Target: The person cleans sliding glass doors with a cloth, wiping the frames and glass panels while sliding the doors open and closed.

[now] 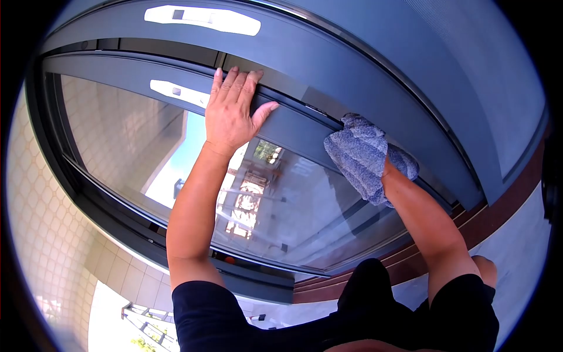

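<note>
My left hand (230, 114) lies with fingers spread and thumb out over the edge of a grey-framed glass sliding door panel (293, 120). The fingertips reach over the frame's edge, beside a white handle plate (176, 91). Farther right, a blue-grey towel (356, 154) is bunched around my right hand (387, 170) and presses on the same frame edge. The towel hides the fingers of that hand; only the part by the wrist shows. Below the frame, the glass (305, 193) reflects sky and a building.
A second grey panel (328, 53) with another white handle plate (202, 20) runs alongside. A dark-red sill (492, 220) borders the right end, next to pale flooring (516, 240). A tiled wall (53, 211) and a stepladder (146, 322) are at the left.
</note>
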### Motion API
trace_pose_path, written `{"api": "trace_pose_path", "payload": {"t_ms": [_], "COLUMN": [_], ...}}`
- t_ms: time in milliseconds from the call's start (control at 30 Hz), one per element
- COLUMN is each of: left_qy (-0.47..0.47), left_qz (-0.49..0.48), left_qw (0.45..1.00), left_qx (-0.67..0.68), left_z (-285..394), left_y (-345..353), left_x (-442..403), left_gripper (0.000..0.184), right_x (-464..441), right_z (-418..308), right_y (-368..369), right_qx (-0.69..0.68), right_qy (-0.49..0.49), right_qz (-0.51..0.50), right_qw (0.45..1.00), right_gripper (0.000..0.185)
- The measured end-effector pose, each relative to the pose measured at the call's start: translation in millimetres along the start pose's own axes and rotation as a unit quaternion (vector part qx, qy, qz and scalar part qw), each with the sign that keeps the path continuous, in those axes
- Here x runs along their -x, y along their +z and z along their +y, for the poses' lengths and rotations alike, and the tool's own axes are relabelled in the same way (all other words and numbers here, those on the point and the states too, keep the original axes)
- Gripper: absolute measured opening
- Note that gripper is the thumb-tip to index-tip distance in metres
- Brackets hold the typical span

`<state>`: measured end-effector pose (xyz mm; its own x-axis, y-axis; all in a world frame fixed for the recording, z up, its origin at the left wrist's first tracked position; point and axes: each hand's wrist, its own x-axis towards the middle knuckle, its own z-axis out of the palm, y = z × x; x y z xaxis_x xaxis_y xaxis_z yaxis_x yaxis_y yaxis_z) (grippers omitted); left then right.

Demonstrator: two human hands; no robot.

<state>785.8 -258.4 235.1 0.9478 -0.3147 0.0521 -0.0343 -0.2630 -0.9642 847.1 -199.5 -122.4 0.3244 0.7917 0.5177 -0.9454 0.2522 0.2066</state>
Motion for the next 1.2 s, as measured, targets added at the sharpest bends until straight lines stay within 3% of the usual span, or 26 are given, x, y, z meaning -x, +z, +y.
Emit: {"api": "trace_pose_path", "payload": {"t_ms": [133,167,300,400,500,800,933,1000,1067,1133,1200], "left_qy": [0.076,0.059,-0.115,-0.276,-0.212,-0.071,0.007,-0.001,-0.080,-0.145,-0.105], "left_qz": [-0.036,-0.033,0.006,0.004,-0.061,0.007,-0.032,-0.033,0.009,0.019,0.040], "left_qw": [0.996,0.997,0.979,0.958,0.965,0.997,0.999,0.999,0.994,0.981,0.987], "left_qx": [0.001,-0.022,-0.171,-0.082,-0.143,-0.040,0.023,-0.030,-0.076,-0.128,-0.118], "left_z": [-29.3,-43.5,-141.5,-185.5,-197.7,-70.2,-32.8,-58.4,-97.5,-128.1,-121.4], "left_y": [-7.2,-14.2,-17.7,-26.6,-27.7,-13.3,-12.7,-21.0,-16.0,-9.4,-0.8], "left_x": [-2.5,-8.8,-18.3,-26.5,-19.6,3.6,9.6,-2.0,-8.7,-4.9,-2.6], "left_gripper": [0.054,0.050,0.057,0.061,0.065,0.071,0.068,0.063,0.057,0.054,0.053], "right_x": [2.0,-1.6,0.4,-0.3,2.7,-9.1,-22.1,-20.7,-13.1,1.2,-1.6], "right_z": [0.4,0.5,-1.7,0.0,-1.5,5.5,14.4,10.3,6.8,-0.1,-3.5], "right_y": [3.3,-6.2,-4.1,-6.3,0.2,-10.5,-30.6,-29.5,-14.3,1.9,-5.8], "right_qx": [-0.007,-0.005,0.089,0.024,0.028,0.031,0.185,0.274,0.228,0.048,0.080], "right_qy": [-0.019,-0.013,-0.008,-0.004,-0.001,-0.004,-0.097,-0.134,-0.102,-0.019,-0.035], "right_qz": [-0.016,-0.010,0.008,0.023,0.026,0.017,-0.038,-0.036,-0.018,0.015,0.017], "right_qw": [1.000,1.000,0.996,0.999,0.999,0.999,0.977,0.952,0.968,0.999,0.996], "right_gripper": [0.044,0.044,0.046,0.046,0.047,0.049,0.046,0.045,0.045,0.044,0.044]}}
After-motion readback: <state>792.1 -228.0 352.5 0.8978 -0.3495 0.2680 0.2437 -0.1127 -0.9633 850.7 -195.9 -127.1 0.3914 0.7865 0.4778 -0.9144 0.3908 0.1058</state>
